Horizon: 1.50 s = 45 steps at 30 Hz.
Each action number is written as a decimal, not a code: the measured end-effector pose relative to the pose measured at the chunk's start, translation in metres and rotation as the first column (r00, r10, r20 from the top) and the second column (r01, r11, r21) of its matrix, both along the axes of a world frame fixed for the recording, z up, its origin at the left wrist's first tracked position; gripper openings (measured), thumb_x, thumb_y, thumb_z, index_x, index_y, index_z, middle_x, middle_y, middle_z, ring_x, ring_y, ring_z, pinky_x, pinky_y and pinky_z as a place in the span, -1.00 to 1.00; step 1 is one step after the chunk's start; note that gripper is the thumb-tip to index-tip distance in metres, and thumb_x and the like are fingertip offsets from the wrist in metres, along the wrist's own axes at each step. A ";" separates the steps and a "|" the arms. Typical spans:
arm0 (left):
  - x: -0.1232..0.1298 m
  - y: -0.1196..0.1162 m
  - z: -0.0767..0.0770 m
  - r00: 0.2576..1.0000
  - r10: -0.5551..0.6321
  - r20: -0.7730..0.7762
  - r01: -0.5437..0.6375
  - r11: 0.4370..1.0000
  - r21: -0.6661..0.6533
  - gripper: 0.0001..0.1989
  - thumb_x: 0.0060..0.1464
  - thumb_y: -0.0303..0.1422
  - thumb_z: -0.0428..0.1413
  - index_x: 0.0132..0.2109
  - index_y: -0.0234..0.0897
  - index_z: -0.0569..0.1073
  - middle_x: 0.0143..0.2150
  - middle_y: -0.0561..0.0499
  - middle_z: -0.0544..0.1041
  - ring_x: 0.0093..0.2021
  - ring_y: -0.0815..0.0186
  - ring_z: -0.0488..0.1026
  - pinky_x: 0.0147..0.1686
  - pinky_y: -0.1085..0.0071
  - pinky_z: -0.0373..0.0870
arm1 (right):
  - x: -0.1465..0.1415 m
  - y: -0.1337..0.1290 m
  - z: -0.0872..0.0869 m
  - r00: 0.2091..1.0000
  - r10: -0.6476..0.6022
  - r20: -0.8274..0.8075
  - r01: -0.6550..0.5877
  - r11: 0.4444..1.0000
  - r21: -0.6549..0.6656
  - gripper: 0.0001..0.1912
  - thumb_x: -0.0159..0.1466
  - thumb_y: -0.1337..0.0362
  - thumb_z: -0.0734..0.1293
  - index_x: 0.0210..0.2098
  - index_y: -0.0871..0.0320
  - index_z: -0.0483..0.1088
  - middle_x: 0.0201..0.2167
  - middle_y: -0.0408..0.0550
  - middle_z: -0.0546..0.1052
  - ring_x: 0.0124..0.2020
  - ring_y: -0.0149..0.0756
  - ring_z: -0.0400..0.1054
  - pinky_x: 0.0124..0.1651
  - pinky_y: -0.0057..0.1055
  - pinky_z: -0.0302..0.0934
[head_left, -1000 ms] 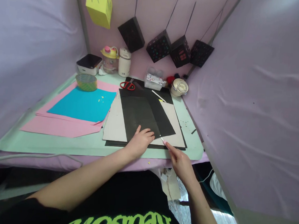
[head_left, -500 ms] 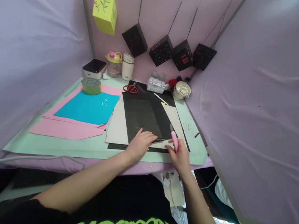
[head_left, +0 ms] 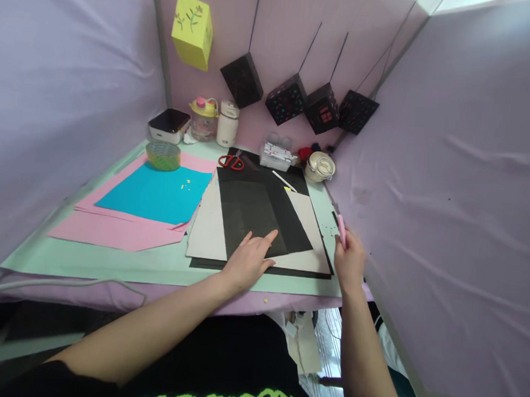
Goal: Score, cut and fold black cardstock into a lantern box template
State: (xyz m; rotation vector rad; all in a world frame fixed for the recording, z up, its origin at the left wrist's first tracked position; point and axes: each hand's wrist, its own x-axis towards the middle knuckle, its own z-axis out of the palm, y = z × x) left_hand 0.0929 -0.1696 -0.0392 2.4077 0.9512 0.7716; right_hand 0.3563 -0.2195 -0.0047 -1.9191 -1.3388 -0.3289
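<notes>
My left hand lies on the black paper near its front edge, fingers spread and holding nothing. Under that paper is a white board, with more black sheet showing beyond its edges. At the table's right side, my right hand is closed around a pink utility knife, its blade pointing away from me. Close to the blade a small dark strip shows; whether it touches the knife I cannot tell. Red-handled scissors rest behind the black paper.
Blue and pink sheets lie at left, with a tape roll on them. Along the back stand a white bottle, a box of pens and a cream bowl. A yellow box lantern and several dark ones hang above.
My right hand with the knife has moved right, away from the paper's front edge to the table's right side. My left hand stays on the paper, its fingers now more spread.
</notes>
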 end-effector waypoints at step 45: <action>-0.098 -0.006 -0.011 0.979 0.042 0.200 -0.123 0.904 0.409 -0.77 0.30 -0.40 -0.03 0.02 -0.30 0.45 -0.02 -0.08 0.58 0.02 0.23 0.51 0.14 0.11 0.38 | 0.005 0.032 -0.057 0.935 -0.348 -0.074 0.339 0.934 -0.113 -0.57 0.14 0.12 0.23 -0.07 0.14 0.48 -0.01 0.16 0.38 0.02 0.11 0.16 0.03 0.04 0.06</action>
